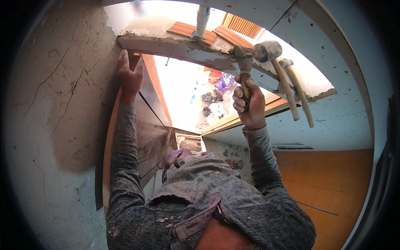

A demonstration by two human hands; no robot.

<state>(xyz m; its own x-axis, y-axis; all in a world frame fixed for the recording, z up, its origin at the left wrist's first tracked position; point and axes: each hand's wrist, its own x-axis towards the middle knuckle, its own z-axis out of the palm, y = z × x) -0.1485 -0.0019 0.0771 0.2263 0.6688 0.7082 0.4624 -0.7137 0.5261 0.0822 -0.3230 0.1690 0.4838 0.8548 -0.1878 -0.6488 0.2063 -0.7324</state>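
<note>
My right hand (250, 104) is wrapped round the handle of a putty knife (245, 66), which points upward. Its blade is caked with grey mortar and meets the rough edge of the ledge (183, 49) above the doorway. Just right of the blade, a mallet (266, 51) with a grey head lies on that ledge, its wooden handle hanging over the side. My left hand (131, 77) is raised with fingers stretched out, against the top corner of the brown door (146, 121) where it meets the plastered wall.
Beside the mallet lies a second wooden-handled hammer (298, 87). A cracked plaster wall (62, 83) rises at the left. A pipe (202, 21) and reddish-brown slats (191, 31) stand beyond the ledge. Through the doorway, a purple bucket (226, 81) and other items sit on the floor below.
</note>
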